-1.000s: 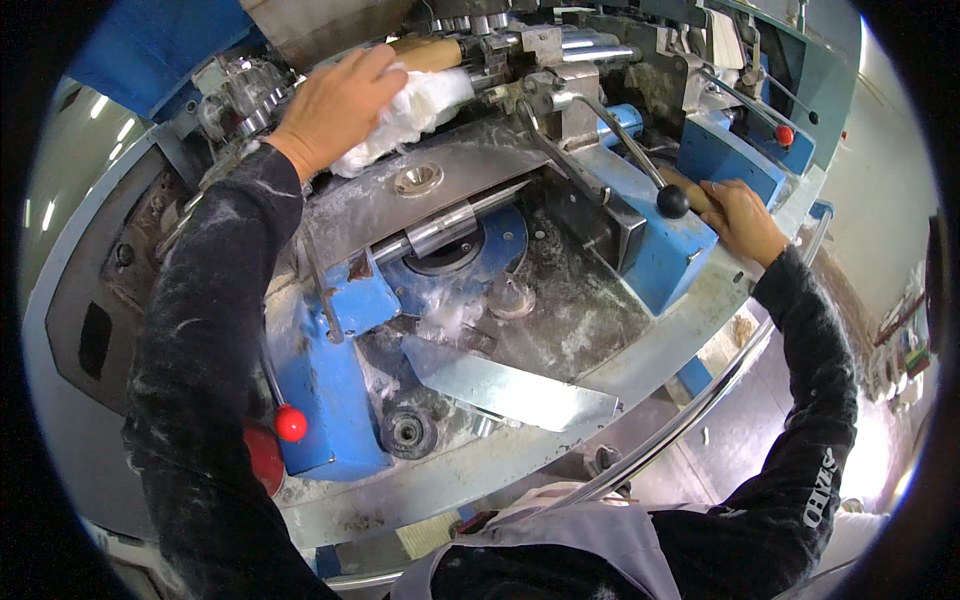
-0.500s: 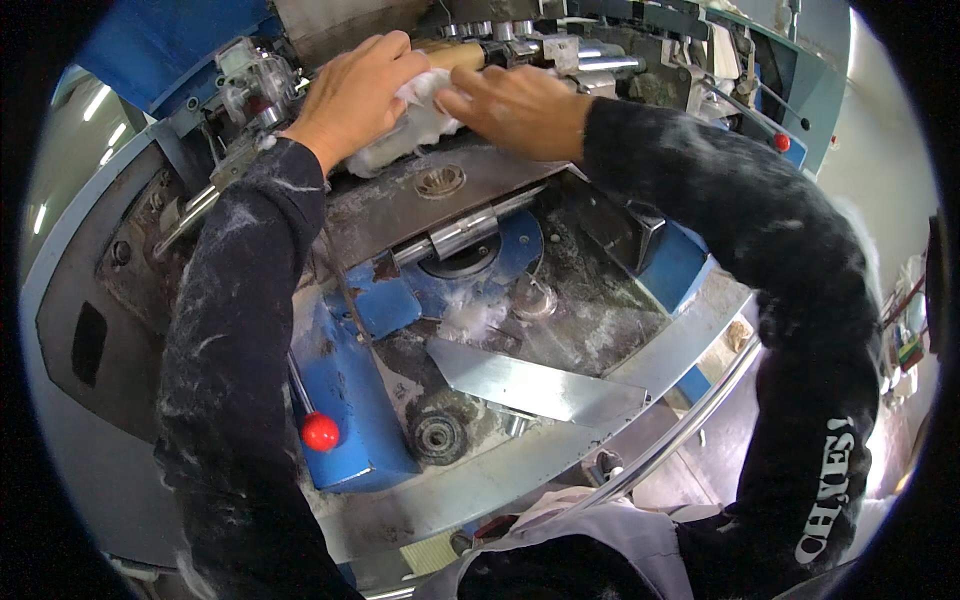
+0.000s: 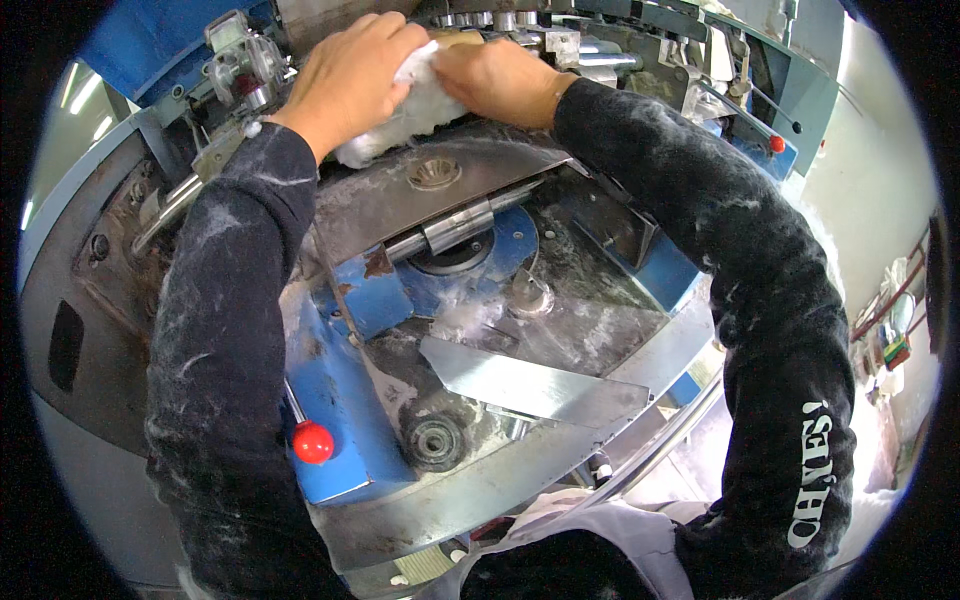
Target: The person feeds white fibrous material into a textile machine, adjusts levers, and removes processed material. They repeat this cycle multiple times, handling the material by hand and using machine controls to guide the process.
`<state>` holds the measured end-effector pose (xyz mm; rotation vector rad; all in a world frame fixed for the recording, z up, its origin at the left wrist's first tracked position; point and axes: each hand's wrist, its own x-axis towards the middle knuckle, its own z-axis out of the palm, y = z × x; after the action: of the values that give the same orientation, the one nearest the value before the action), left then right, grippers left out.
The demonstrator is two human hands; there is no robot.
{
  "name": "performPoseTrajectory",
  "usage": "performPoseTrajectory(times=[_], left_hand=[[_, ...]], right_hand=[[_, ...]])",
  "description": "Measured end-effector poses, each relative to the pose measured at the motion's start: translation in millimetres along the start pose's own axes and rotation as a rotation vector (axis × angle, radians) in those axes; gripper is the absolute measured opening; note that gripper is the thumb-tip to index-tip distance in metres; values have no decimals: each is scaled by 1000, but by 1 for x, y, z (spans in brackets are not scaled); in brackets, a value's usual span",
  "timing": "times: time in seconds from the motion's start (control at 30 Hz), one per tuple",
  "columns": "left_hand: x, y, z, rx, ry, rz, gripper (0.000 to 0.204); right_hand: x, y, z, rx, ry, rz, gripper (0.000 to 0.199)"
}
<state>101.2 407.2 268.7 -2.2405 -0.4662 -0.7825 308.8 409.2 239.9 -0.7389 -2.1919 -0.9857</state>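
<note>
A wad of white fluffy fibre [image 3: 425,108] lies at the far side of the machine, between my two hands. My left hand [image 3: 352,82] bends its fingers over the fibre's left and upper part, the thumb turned inward. From the right, my right hand [image 3: 500,84] has its fingers folded together on the same wad, close to the left fingertips; those fingers look slightly blurred. A tan roller [image 3: 458,38] shows in part just behind the hands. Below the fibre is a dark metal plate [image 3: 350,207] with a round metal funnel-shaped hole [image 3: 434,174] in it.
A red ball-ended lever [image 3: 313,442] sticks up by a blue housing at near left; a second red knob [image 3: 777,145] is at far right. An angled bare metal strip [image 3: 530,380] crosses the dusty machine bed. Metal fittings [image 3: 245,70] stand beyond my left wrist.
My right hand has drawn left, nearer my left hand, and its fingers have folded in on the fibre. My left hand stays on the wad. The view has shifted slightly.
</note>
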Motion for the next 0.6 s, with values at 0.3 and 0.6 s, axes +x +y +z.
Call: performPoseTrajectory(times=[0.3,0.6], left_hand=[[17,13,12,369,72,376,56],[31,13,29,125,-18,602,7]], right_hand=[[-5,10,-43,47,-205,196,31],[-93,-95,-195,157,-206,294,33]])
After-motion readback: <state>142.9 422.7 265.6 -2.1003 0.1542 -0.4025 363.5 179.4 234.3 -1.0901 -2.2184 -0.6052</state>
